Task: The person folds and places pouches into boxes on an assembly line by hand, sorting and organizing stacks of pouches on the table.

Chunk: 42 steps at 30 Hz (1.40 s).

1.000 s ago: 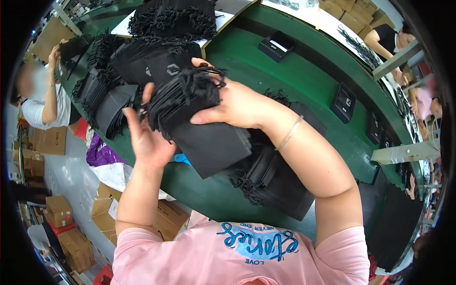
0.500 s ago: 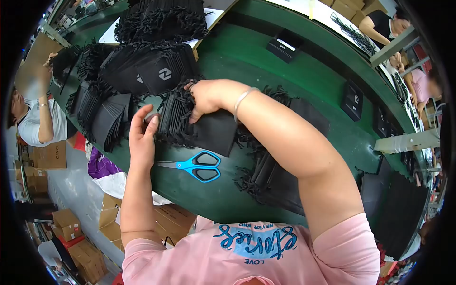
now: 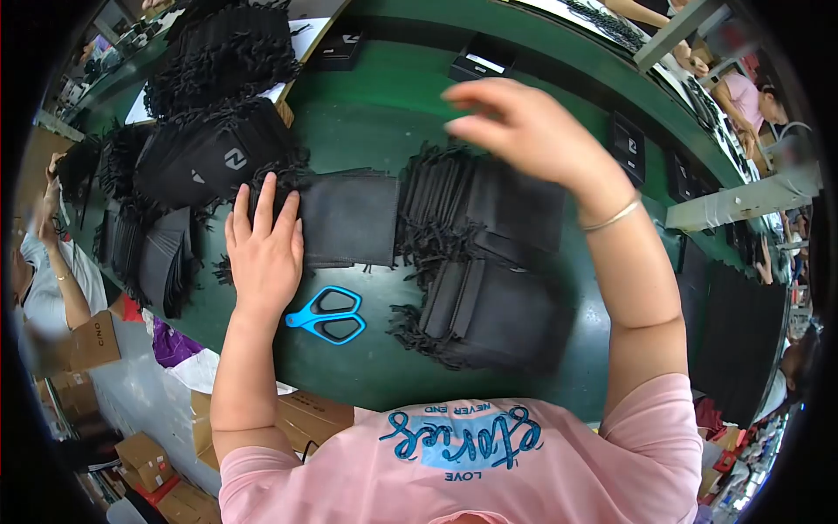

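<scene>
Laying left hand (image 3: 266, 249) flat, fingers slightly spread, over corded end of black pouch stack (image 3: 349, 218), likely steadying it; I can't tell what palm hides. Right hand (image 3: 528, 131) hovers, thumb and fingers apart, nothing held. Scissors (image 3: 313, 316) lie between stack and worktop's (image 3: 367, 371) near edge, handy.

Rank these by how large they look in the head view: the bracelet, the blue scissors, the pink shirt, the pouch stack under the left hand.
1. Pink shirt, clearly largest, though nearer the camera
2. Pouch stack, partly covered
3. Blue scissors, visible part only
4. Bracelet, a thin band
</scene>
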Tool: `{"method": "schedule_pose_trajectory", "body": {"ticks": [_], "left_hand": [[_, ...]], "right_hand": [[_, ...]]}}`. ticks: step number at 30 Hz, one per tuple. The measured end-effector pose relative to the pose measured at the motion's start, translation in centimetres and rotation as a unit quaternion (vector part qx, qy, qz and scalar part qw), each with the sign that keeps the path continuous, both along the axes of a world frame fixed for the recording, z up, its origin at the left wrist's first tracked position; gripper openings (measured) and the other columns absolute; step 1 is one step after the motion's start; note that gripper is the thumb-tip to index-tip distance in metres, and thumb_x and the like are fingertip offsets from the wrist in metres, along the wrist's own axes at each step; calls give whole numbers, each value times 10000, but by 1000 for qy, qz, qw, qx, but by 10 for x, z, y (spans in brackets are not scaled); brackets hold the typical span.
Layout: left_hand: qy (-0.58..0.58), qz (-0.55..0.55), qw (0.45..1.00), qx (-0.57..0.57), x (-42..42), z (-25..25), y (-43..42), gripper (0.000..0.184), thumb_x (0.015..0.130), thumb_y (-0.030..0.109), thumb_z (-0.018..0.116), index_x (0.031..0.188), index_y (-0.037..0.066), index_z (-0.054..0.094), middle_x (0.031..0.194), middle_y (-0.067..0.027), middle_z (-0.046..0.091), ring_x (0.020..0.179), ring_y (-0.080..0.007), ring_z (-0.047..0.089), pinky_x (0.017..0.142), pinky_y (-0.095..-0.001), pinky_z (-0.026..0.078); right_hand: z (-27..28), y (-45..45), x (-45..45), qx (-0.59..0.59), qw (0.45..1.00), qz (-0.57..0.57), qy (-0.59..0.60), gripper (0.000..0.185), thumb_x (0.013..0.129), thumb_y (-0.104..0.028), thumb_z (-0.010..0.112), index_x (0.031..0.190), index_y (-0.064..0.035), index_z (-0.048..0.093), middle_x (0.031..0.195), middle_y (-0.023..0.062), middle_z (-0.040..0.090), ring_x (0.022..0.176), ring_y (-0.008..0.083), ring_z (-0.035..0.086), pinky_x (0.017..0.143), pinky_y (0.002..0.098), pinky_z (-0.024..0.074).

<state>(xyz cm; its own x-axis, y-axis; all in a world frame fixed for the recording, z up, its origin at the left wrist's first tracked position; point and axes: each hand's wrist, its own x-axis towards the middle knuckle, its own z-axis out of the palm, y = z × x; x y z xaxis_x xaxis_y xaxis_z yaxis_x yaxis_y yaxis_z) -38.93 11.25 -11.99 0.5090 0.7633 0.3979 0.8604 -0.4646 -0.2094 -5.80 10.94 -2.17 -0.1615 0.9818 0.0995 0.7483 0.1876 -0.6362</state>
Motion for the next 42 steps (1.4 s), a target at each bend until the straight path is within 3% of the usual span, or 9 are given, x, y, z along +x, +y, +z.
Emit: {"method": "schedule_pose_trajectory", "body": {"ticks": [5,13,16,20,25,32,36,40,42], "left_hand": [[42,-3,999,-7,7,16,-4,399,881,335,610,1226,134,616,1476,-76,408,1318,-365,391,1063,-470,325],[-88,-190,973,-102,96,93,-17,420,836,304,683,1166,54,613,1342,-140,510,1235,-346,465,1042,-458,358],[-219,-297,888,-275,146,98,-16,422,788,249,732,1129,33,610,1226,-139,574,1110,-299,545,956,-392,441],[-282,-163,686,-650,198,101,-10,399,764,195,748,1098,28,607,1092,-121,628,927,-257,608,803,-322,500],[-144,-408,890,-145,225,81,-28,329,801,127,717,1089,20,600,971,-95,639,795,-209,609,701,-279,496],[-159,-361,908,-137,240,78,-26,300,836,13,674,1123,10,587,937,-60,637,779,-144,597,708,-240,473],[-321,-288,854,-293,241,76,-3,264,861,0,627,1119,48,601,887,-60,627,755,-146,581,690,-246,478],[-524,-329,588,-521,255,72,-1,330,875,10,645,1198,9,577,1045,-62,616,896,-110,552,773,-223,443],[-499,-341,606,-517,264,73,5,311,879,9,640,1186,13,589,1022,-55,623,867,-102,553,752,-221,448]], "right_hand": [[-74,-49,88,35,998,-14,-56,268,833,-177,719,1028,-7,648,933,67,646,764,185,581,705,286,477],[-55,-69,81,-94,987,-48,123,205,783,-98,756,860,-24,581,807,21,556,698,139,459,642,262,413],[-34,-83,91,-120,965,-15,232,218,764,-69,764,820,-36,556,787,8,525,688,125,419,629,253,392],[-20,-94,102,-98,975,15,197,134,784,-7,713,828,-31,588,827,14,582,700,116,473,657,240,421],[-45,-83,98,7,920,-57,388,83,799,47,647,851,-12,622,877,48,633,722,125,545,704,232,466],[-42,-85,92,-37,836,-111,536,107,834,55,593,911,4,647,913,87,655,740,150,599,709,230,507],[-20,-93,98,-79,806,-39,585,102,847,24,608,936,3,652,856,76,650,702,134,596,650,222,512],[-12,-91,98,-81,914,-200,343,113,856,-31,643,960,12,650,763,52,638,627,99,569,557,218,488],[-7,-93,104,-75,921,-203,323,114,853,-41,651,956,9,653,746,45,633,614,91,560,546,218,480]]}}
